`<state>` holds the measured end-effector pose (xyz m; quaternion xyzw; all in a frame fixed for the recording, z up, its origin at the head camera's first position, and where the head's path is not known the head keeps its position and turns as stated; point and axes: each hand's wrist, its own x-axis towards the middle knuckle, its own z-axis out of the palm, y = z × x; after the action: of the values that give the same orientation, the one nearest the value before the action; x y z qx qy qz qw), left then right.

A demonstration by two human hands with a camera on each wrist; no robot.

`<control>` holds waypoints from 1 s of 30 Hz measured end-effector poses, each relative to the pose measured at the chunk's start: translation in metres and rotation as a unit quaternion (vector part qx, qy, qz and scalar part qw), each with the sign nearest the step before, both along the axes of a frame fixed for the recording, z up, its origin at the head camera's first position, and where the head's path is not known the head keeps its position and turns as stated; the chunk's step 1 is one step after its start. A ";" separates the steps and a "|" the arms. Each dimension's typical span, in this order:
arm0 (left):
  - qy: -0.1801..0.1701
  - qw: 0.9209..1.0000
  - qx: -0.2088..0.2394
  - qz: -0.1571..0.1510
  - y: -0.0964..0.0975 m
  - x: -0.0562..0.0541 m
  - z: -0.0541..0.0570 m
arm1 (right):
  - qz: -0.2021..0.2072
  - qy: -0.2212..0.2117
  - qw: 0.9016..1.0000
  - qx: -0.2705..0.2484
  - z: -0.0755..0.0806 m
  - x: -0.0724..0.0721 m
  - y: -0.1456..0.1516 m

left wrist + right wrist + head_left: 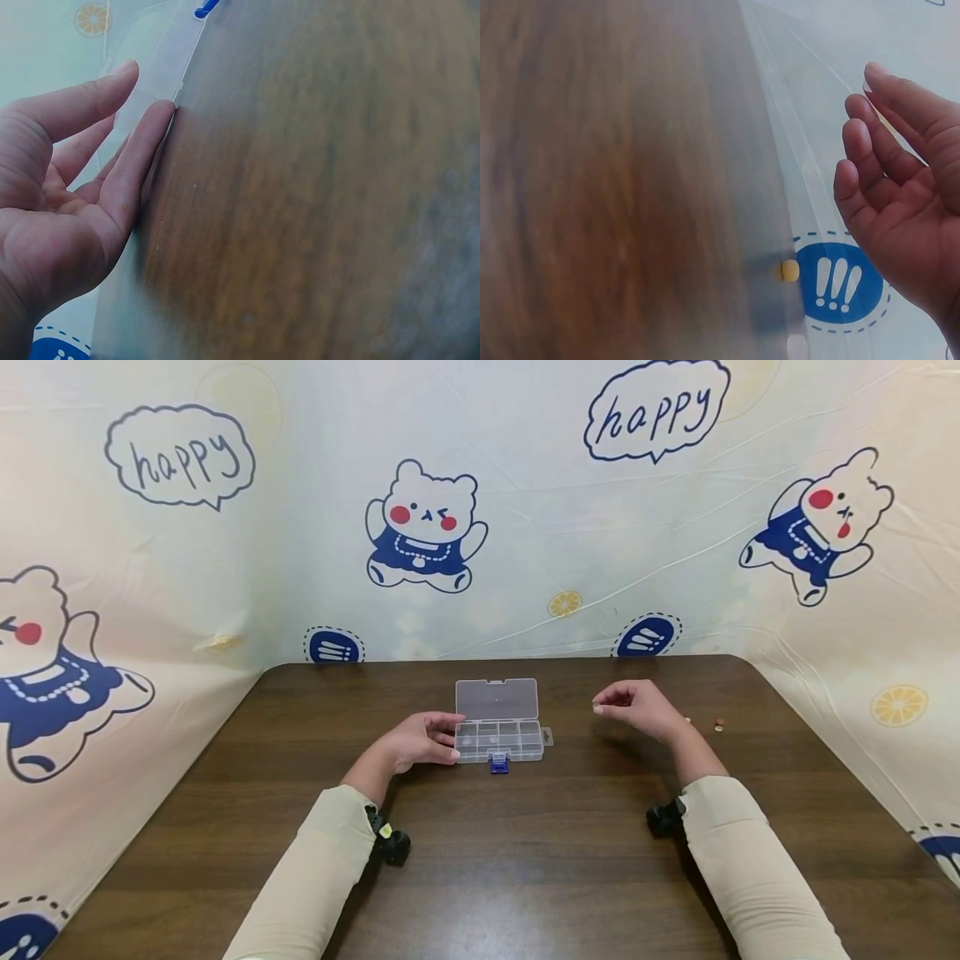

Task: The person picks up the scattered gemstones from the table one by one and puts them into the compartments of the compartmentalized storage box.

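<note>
A clear plastic compartment box (498,752) lies with its lid (497,700) raised at the back and a blue latch (498,765) at the front. Faint pale spots show in its left compartments. My left hand (427,739) rests against the box's left side, thumb by the front corner and index finger near the back corner. In the left wrist view its fingers (154,131) look fairly straight beside the box edge. To the right of the box, my right hand (633,706) is raised above the table, pinching a small white piece (867,87) between thumb and index fingertips.
On the brown wooden table (480,860), small brown and white pieces (719,725) lie beyond my right wrist, and a small yellowish piece (790,271) shows in the right wrist view. A clear hanging tab (547,737) juts from the box's right end. A printed cloth (525,568) hangs behind.
</note>
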<state>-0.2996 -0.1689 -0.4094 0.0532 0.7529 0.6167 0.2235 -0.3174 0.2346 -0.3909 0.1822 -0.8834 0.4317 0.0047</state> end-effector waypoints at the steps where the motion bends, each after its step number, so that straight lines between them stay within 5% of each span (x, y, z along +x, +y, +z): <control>1: 0.001 1.000 0.000 0.000 0.000 0.000 0.000 | 0.003 -0.001 1.000 -0.003 0.000 0.000 -0.001; 30: 0.001 1.000 0.007 -0.003 -0.001 -0.001 -0.002 | 0.039 -0.007 0.999 -0.001 0.016 0.015 -0.044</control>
<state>-0.3003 -0.1696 -0.4109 0.0573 0.7489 0.6210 0.2243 -0.3024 0.1904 -0.3748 0.2132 -0.8753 0.4338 -0.0177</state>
